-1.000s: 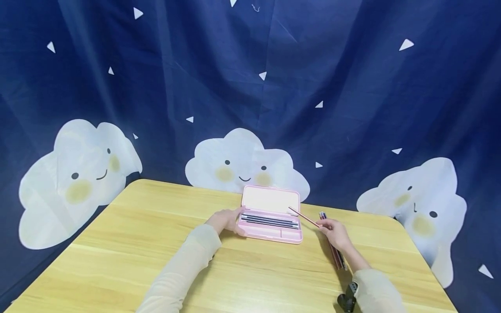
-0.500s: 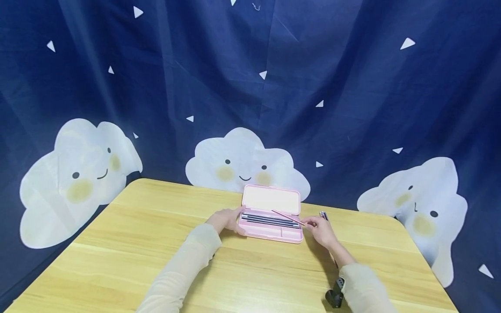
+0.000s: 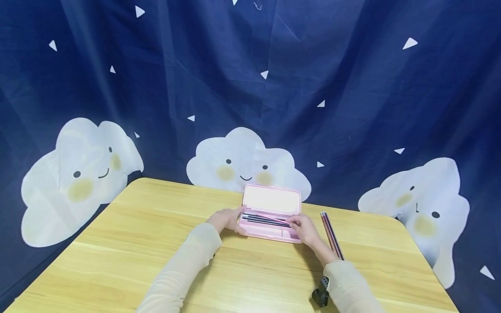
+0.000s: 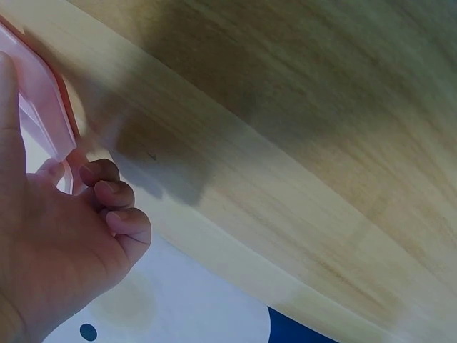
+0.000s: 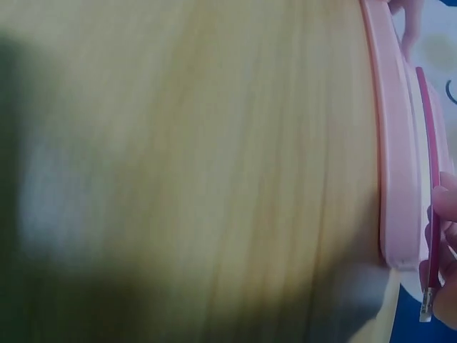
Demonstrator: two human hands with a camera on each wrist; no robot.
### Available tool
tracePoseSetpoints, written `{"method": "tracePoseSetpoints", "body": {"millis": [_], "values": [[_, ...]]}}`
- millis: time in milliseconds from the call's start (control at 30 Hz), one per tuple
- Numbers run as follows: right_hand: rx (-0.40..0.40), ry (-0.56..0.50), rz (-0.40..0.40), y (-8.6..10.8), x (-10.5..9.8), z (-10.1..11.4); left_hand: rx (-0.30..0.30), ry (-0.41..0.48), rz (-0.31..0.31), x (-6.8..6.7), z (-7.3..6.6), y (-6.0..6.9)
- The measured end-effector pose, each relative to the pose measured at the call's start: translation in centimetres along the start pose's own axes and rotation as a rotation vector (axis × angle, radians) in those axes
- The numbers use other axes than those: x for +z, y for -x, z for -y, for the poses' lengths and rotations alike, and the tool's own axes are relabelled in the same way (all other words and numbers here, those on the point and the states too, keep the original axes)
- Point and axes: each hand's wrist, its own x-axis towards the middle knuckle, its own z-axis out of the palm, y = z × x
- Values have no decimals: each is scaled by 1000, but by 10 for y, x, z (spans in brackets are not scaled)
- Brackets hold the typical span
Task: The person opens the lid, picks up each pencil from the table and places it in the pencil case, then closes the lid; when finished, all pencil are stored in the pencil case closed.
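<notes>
An open pink pencil case (image 3: 260, 233) lies near the table's far edge, its lid (image 3: 272, 200) raised at the back. Several dark pencils (image 3: 260, 220) lie in its rear compartment. At the left end, my left hand (image 3: 226, 221) grips the case between thumb and forefinger; in the left wrist view the other fingers are curled beside it. My right hand (image 3: 306, 229) pinches a red pencil (image 5: 431, 143) near its eraser end, over the right part of the case. To the right of that hand lies a bundle of pencils (image 3: 332, 234), partly hidden by the right forearm.
The wooden table (image 3: 242, 278) extends toward me and to both sides. Behind it hangs a dark blue curtain (image 3: 336, 65) with cloud prints. A black device (image 3: 322, 293) sits at the right wrist.
My right hand has moved left from the pencil bundle to the case, bringing the red pencil down over the rear compartment. More of the bundle shows. The left hand stays on the case.
</notes>
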Motion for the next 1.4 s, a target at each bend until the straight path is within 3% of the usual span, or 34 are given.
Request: {"method": "tracePoseSetpoints", "body": {"millis": [200,400,800,967,1133,1400], "values": [[22,59,7,0,7,5,1,-12,7,2,-5,-1],[-43,118,8,-4,13,8,-7,-18,1,3,-4,-3],[-132,104,24,-11,25,13,-8,-22,2,2,0,-4],[-172,35,76,-14,28,13,-9,-26,2,2,0,-5],[-149,-64,128,-15,29,13,-13,-20,2,1,1,-4],[-53,-130,53,-10,19,13,-14,-5,9,1,1,-4]]}}
